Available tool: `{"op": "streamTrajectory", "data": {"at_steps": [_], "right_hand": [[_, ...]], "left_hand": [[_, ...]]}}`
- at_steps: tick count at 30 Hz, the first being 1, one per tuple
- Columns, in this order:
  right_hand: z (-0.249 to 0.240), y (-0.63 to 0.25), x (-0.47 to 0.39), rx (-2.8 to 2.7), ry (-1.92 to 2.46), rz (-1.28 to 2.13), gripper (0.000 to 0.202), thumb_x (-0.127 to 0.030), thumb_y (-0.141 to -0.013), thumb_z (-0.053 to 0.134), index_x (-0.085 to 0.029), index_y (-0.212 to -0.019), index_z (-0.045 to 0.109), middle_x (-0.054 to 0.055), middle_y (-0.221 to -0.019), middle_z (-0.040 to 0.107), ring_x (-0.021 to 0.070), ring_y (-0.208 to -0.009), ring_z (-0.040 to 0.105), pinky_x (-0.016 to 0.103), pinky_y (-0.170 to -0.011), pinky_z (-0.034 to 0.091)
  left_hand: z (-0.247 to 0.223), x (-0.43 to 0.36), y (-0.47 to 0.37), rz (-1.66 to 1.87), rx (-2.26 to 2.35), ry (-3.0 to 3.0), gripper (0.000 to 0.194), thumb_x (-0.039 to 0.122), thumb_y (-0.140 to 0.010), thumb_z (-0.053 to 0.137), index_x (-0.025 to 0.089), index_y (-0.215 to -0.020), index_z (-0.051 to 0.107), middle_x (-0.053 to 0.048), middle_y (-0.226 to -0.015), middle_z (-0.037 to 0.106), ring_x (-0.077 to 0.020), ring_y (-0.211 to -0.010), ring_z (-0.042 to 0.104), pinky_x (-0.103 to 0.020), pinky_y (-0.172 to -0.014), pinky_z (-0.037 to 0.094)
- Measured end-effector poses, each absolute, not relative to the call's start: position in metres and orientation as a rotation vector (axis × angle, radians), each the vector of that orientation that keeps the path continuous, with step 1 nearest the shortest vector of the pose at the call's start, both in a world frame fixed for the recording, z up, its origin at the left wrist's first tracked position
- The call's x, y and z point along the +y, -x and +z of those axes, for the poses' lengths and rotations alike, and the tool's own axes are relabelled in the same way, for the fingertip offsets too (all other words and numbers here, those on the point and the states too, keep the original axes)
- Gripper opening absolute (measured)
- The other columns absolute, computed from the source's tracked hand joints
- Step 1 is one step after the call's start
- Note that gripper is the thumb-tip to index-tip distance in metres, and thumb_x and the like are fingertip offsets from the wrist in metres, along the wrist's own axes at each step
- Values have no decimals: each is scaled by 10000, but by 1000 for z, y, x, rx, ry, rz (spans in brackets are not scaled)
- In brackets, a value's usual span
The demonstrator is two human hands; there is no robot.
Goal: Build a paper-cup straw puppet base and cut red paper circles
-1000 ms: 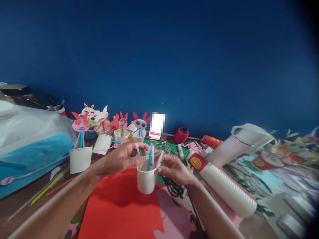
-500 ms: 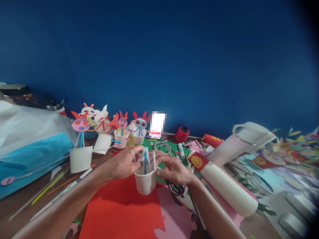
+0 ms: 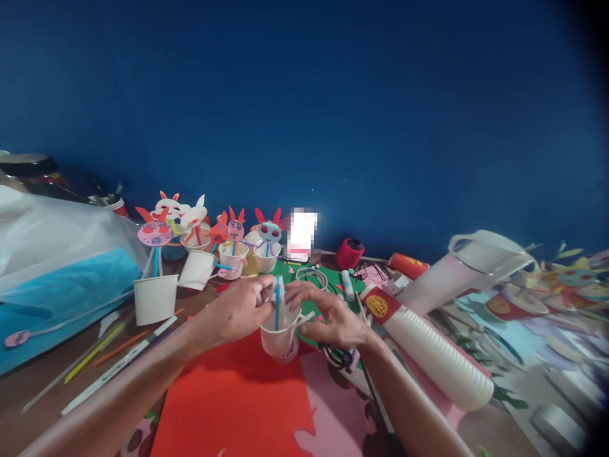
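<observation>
A white paper cup [image 3: 276, 343] stands over the red sheet in front of me, its lower part blurred. A blue strip [image 3: 278, 304] rises from inside it beside pale ones. My left hand [image 3: 240, 311] is closed at the cup's left rim, thumb and fingers pinching a whitish strip. From the other side my right hand [image 3: 333, 317] curls over the rim, with its thumb near the outer wall. Another white strip [image 3: 307, 318] leans out over the right rim between its thumb and fingers. Some fingertips are hidden behind the strips.
Several cups with paper animal faces [image 3: 155, 233] line the back left. A long stack of nested paper cups [image 3: 438, 352] lies at right, near a white pitcher [image 3: 442, 273]. Red paper [image 3: 233, 406] covers the front. A red speaker [image 3: 349, 254] stands behind.
The right-hand white strip, upright before, now leans outward over the rim. My right fingers have shifted slightly across the cup. My left hand stays nearly in place.
</observation>
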State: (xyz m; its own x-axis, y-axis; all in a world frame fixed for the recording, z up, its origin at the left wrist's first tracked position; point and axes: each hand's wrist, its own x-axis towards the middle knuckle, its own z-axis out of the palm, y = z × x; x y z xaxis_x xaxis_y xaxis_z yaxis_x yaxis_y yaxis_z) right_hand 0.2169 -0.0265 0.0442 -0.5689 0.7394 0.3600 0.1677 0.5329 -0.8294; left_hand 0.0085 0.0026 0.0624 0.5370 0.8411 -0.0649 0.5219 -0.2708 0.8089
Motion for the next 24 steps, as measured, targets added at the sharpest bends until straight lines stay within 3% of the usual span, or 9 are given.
{"op": "streamTrajectory", "data": {"at_steps": [9, 14, 19, 24], "right_hand": [[43, -212, -26, -2098, 764, 825, 200, -181, -755, 642, -197, -940, 569, 78, -1070, 588, 205, -1155, 449, 415, -981, 360], [48, -209, -30, -2070, 754, 776, 73, -153, -778, 602, -193, -830, 570, 74, -1028, 602, 197, -1091, 503, 395, -952, 391], [57, -210, -34, -2071, 752, 798, 88, -120, -777, 567, -190, -827, 553, 78, -1047, 587, 196, -1065, 523, 377, -914, 422], [58, -218, -33, -2076, 762, 791, 120, -106, -752, 589, -187, -834, 553, 85, -1096, 569, 199, -1065, 527, 363, -912, 420]], "left_hand": [[66, 3, -9, 505, 1216, -2166, 227, 197, -727, 458, 183, -906, 597, 49, -509, 486, -107, -442, 420, -223, -453, 280], [74, 4, -1, 421, 1111, -2037, 484, 219, -710, 523, 182, -1192, 500, 17, -650, 576, -145, -585, 522, -228, -525, 379], [78, 6, 4, 430, 978, -1984, 493, 307, -736, 571, 204, -1213, 501, -34, -874, 647, -189, -772, 573, -264, -641, 442], [77, 11, 13, 433, 811, -1926, 616, 391, -716, 631, 234, -1279, 436, -65, -1102, 613, -241, -925, 581, -326, -753, 472]]}}
